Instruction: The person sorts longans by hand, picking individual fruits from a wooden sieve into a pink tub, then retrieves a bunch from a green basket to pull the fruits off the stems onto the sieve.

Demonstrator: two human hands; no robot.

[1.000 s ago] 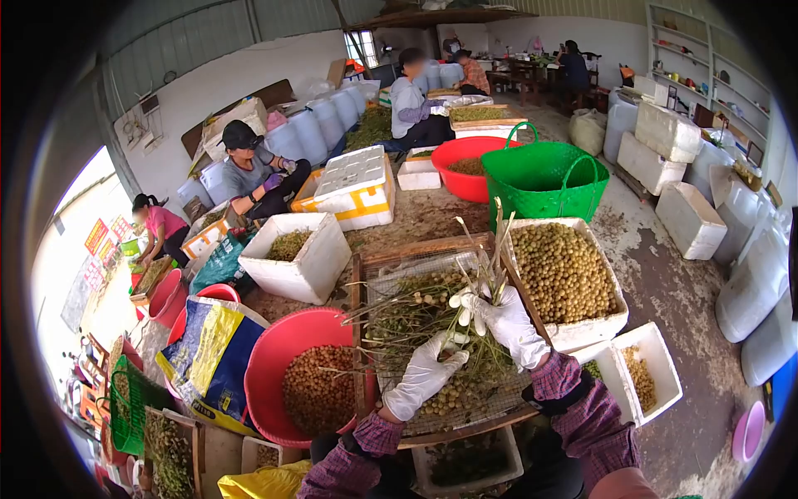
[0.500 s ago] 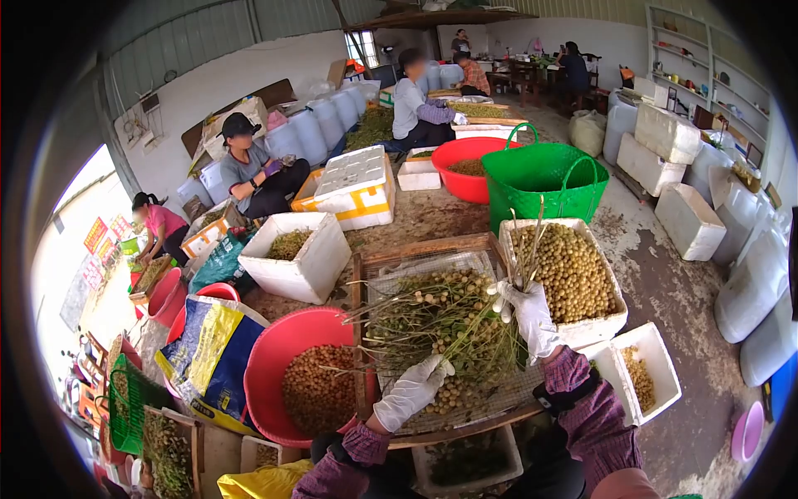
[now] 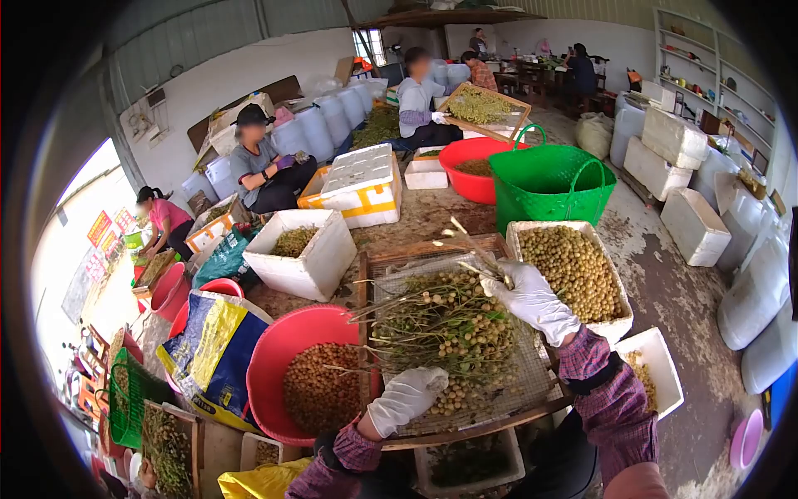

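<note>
1. R hand point(image 3: 532, 298), white glove, is closed around the bare stem ends of the fruit bunch point(image 3: 449, 320). A few stem tips stick out past the fingers, up and to the left.
2. L hand point(image 3: 407, 397), also gloved, sits at the bunch's near-left end with fingers loosely curled, touching the fruit there. Can't tell whether it pinches anything.
3. Key relation: the bunch lies flat on the mesh tray point(image 3: 528, 378), long axis running diagonally from the R hand (far right) down to the L hand (near left). Stems are at the R end, the fruit-heavy spread in the middle and twds the L. R hand has the grip; L hand is nearer the fruit.
4. Surface: the tray is wire mesh in a wood frame w/ loose fruit under and around the bunch. It sits over a red basin point(image 3: 274, 366) on the left, part full of loose fruit.
5. Just right of the tray: a white foam box point(image 3: 617, 326) heaped w/ loose fruit and a smaller foam box point(image 3: 665, 378) nearer the body.
6. Beyond: a green basket point(image 3: 549, 179) and another foam box point(image 3: 312, 258) w/ twigs.
7. Room: a shed w/ a littered concrete floor point(image 3: 673, 291) and stacked foam boxes and drums along the walls. Other ppl are seated, e.g. a person in a dark cap point(image 3: 262, 166) and a person in pink point(image 3: 166, 220).
</note>
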